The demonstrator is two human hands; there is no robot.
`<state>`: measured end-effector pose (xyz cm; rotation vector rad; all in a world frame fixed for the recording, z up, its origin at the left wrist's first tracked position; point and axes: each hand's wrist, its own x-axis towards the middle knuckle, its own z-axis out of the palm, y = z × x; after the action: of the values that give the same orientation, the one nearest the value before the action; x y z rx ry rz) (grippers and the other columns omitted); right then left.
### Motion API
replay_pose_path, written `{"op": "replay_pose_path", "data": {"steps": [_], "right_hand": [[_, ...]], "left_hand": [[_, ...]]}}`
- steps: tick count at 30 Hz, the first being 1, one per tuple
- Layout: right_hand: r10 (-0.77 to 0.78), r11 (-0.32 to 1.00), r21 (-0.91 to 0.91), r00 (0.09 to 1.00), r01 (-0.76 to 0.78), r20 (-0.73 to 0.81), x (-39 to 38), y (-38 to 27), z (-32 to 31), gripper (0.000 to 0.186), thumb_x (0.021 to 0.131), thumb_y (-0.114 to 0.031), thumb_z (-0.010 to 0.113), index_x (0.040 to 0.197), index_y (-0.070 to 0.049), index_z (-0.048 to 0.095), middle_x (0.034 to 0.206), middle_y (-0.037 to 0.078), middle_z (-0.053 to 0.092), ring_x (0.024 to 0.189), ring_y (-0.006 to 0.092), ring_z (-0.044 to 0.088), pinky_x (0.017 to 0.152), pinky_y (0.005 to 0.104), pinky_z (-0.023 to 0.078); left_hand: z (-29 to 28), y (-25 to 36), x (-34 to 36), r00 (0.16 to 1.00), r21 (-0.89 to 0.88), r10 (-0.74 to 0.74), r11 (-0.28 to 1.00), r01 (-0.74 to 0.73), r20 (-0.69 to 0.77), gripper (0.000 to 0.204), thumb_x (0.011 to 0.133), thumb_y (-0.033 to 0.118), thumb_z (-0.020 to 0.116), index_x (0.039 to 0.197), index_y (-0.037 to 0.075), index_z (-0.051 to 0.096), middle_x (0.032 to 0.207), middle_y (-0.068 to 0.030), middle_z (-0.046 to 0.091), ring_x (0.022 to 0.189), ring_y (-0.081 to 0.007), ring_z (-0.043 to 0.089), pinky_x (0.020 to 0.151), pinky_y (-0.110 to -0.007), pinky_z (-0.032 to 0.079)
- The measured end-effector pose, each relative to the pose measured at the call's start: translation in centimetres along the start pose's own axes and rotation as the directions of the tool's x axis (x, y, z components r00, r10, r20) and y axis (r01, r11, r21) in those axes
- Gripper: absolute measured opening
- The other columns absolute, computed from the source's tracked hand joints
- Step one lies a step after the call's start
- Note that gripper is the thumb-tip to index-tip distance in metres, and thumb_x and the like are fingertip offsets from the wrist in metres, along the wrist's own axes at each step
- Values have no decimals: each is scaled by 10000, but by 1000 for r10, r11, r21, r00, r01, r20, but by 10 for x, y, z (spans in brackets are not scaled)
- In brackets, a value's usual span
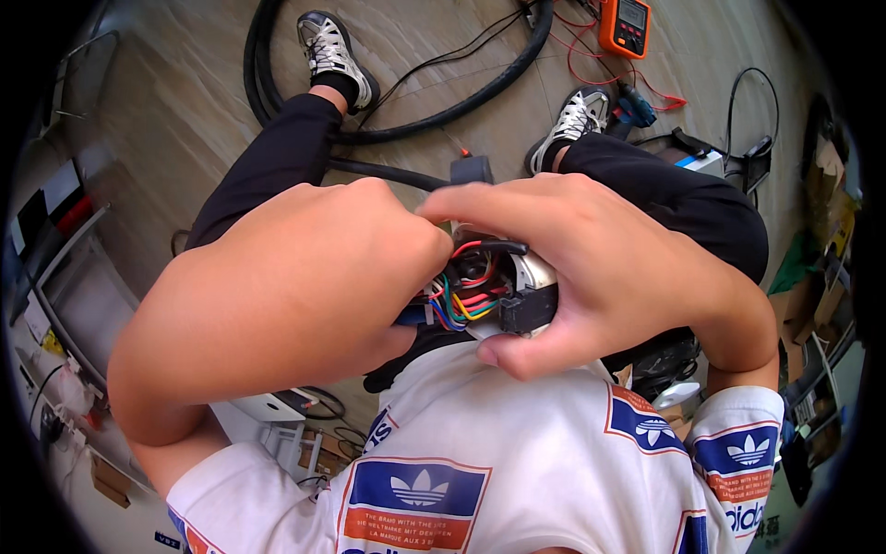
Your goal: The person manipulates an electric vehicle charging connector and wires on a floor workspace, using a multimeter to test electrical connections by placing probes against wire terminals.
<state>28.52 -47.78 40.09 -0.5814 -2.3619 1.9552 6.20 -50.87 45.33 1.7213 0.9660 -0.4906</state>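
Note:
In front of my torso, both hands hold up a small wired electrical assembly. My right hand [581, 249] curls around its black-and-silver housing [530, 309], thumb below and fingers over the top. Thin multicoloured wires [455, 300] bunch in the middle, with a short black-sleeved lead [503, 246] above them. The wires run toward my left hand [369, 249], whose fingers are closed at the left side of the assembly. What those fingers grip is hidden behind the hand. A blue part [415, 315] shows just under it.
A thick black cable [443, 118] loops over the floor between my feet. Beyond my right foot lie an orange handheld meter [626, 26] with red leads and a blue-and-black tool [635, 106]. A grey-panelled frame [88, 286] stands left; cardboard boxes [801, 314] crowd the right.

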Motion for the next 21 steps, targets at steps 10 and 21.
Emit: {"op": "replay_pose_path", "data": {"steps": [10,21], "right_hand": [[63,998,-16,998,-63,7,10,2,-3,897,607,-291,852,1373,39,522,1129,196,695,978,347,706,850,385,551],[122,992,-44,990,-119,66,10,-3,-3,913,579,-315,884,1359,34,562,1261,161,664,1023,320,657,914,371,507]], "left_hand": [[9,-31,11,983,-17,160,987,-162,-87,440,661,75,789,1057,-17,619,752,-175,685,751,-372,700,718,-435,569],[21,-32,10,971,-48,227,972,-232,-80,456,693,127,832,1053,-33,602,745,-165,685,726,-353,704,670,-434,562]]}}
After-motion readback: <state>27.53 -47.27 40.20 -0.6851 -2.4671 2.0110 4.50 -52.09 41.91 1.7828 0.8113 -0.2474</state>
